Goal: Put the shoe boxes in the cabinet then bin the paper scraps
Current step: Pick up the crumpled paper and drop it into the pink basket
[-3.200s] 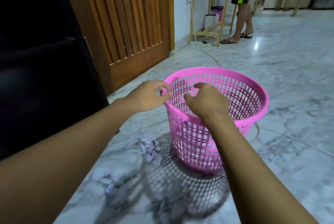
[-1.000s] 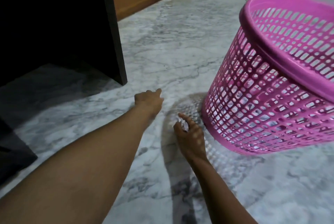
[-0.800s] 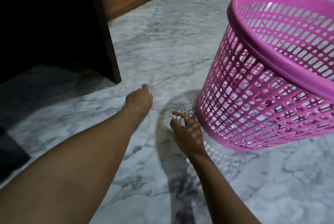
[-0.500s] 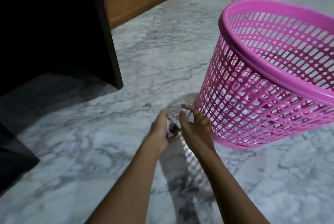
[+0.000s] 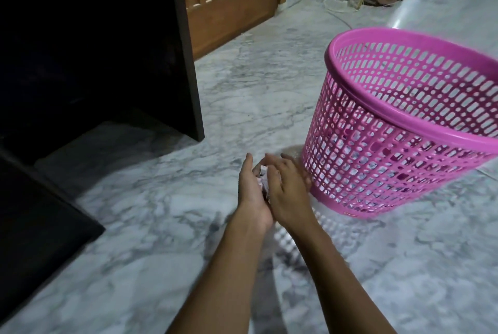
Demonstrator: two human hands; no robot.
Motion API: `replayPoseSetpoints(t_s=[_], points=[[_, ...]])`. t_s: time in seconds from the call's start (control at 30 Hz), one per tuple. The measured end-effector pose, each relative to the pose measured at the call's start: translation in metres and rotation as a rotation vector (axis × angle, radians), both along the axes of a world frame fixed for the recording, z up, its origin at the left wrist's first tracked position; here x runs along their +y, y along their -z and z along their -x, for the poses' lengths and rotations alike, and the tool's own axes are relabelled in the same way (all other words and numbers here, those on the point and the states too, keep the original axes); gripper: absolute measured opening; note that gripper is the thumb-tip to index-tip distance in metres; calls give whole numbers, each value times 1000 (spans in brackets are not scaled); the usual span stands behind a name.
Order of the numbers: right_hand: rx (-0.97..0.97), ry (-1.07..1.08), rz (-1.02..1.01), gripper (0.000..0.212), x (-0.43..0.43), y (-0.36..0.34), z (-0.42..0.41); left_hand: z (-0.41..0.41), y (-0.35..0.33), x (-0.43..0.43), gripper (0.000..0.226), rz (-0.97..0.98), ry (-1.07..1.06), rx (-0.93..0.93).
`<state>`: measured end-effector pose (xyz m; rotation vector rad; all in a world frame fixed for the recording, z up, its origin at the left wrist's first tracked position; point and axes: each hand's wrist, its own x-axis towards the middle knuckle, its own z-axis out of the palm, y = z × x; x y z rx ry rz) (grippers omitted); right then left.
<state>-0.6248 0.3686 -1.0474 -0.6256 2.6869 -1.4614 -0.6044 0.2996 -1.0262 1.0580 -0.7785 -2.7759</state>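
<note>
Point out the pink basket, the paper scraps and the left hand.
pink basket (image 5: pixel 404 129): head view, on its latticed side wall.
paper scraps (image 5: pixel 262 178): head view, on the crumpled wad between the palms.
left hand (image 5: pixel 250 191): head view, on its palm.

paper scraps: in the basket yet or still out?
Out. The scraps sit cupped between the left hand and right hand, low beside the pink basket.

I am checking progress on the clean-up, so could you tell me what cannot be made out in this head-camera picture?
- Paper scraps: mostly hidden between the cupped left hand and right hand; amount unclear.
- Pink basket: right side cut off by the frame edge; contents blurred behind its mesh.
- Dark cabinet: interior too dark to show shoe boxes.
</note>
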Motion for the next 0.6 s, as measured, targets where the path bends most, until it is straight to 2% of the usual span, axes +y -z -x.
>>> replayPoseSetpoints(t_s=[0.17, 0.27, 0.4, 0.47, 0.6], points=[[-17, 36, -33, 53, -11, -22, -13, -19, -29, 3, 36, 92, 161, 54], [-97, -19, -63, 53, -16, -45, -18, -20, -33, 2, 29, 214, 127, 99], [-55, -117, -176, 59, -22, -81, -18, -16, -57, -1, 29, 169, 39, 204], [2, -130, -124, 51, -18, -106, -14, -10, -69, -2, 39, 20, -36, 226], [216, -55, 62, 33, 3, -168, 5, 0, -102, -9, 28, -83, -129, 156]])
